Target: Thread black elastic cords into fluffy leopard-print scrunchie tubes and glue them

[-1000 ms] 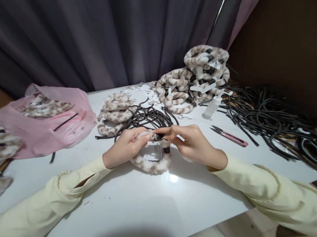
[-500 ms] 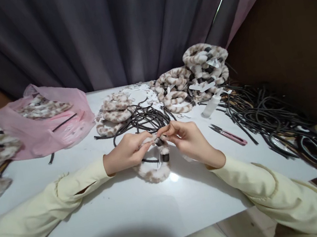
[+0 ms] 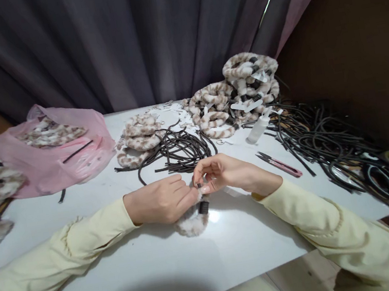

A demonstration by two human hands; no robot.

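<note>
A brown-and-white plush ring [image 3: 192, 227] is held at the middle of the table, its lower part near the white top. My left hand [image 3: 166, 200] is closed on its upper left side, back of the hand upward, hiding much of it. At the ring's upper right end, the thumb and fingers of my right hand [image 3: 221, 173] pinch close to a short dark tip, perhaps a black cord. A ribbed black sleeve [image 3: 203, 207] sits on the plush just below. Exactly what lies between the right fingertips is hidden.
Beyond my hands lies a bundle of black cords [image 3: 184, 149], with plush rings [image 3: 141, 134] behind. More rings [image 3: 251, 72] are piled at back right. A small bottle [image 3: 258, 128], thread snips [image 3: 279, 164] and tangled cords [image 3: 310, 132] lie rightward; a pink bag [image 3: 92, 132] lies left.
Both hands have come slightly nearer to me. My left hand has rolled over, its fingers curled, covering more of the ring. The right hand still pinches at the ring's end.
</note>
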